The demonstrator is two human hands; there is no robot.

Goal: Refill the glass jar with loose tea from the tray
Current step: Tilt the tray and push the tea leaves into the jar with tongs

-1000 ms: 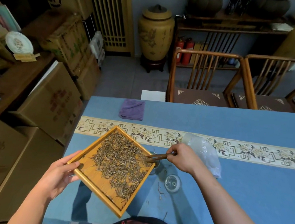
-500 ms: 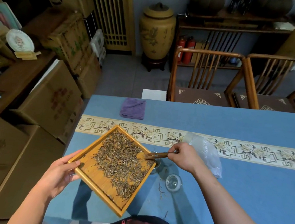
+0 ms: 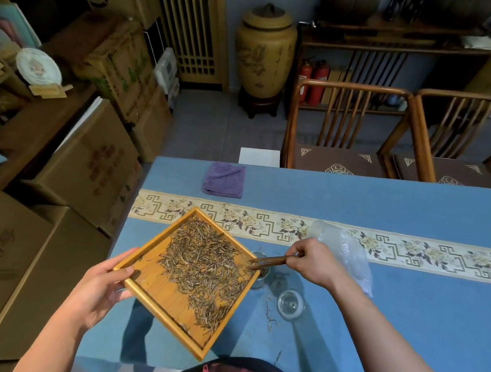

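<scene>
A square bamboo tray [image 3: 166, 300] of loose dry tea leaves [image 3: 204, 268] is held tilted above the blue table, its right corner over the glass jar [image 3: 263, 276]. My left hand [image 3: 102, 286] grips the tray's left corner, thumb on the rim. My right hand [image 3: 316, 261] pinches a brown wooden scoop [image 3: 267, 261] whose tip lies among the leaves at the tray's right corner, just above the jar mouth. Most of the jar is hidden behind the tray. The jar's glass lid [image 3: 290, 304] lies on the table to its right.
A crumpled clear plastic bag [image 3: 348, 251] lies behind my right hand. A few spilled leaves [image 3: 269, 318] are scattered by the lid. A folded purple cloth [image 3: 224, 179] sits at the far table edge. Cardboard boxes [image 3: 86, 160] stand left of the table, wooden chairs [image 3: 347, 129] beyond it.
The scoop tip has shifted slightly along the tray's right corner, nudging leaves toward the jar. The left hand and tray are nearly still.
</scene>
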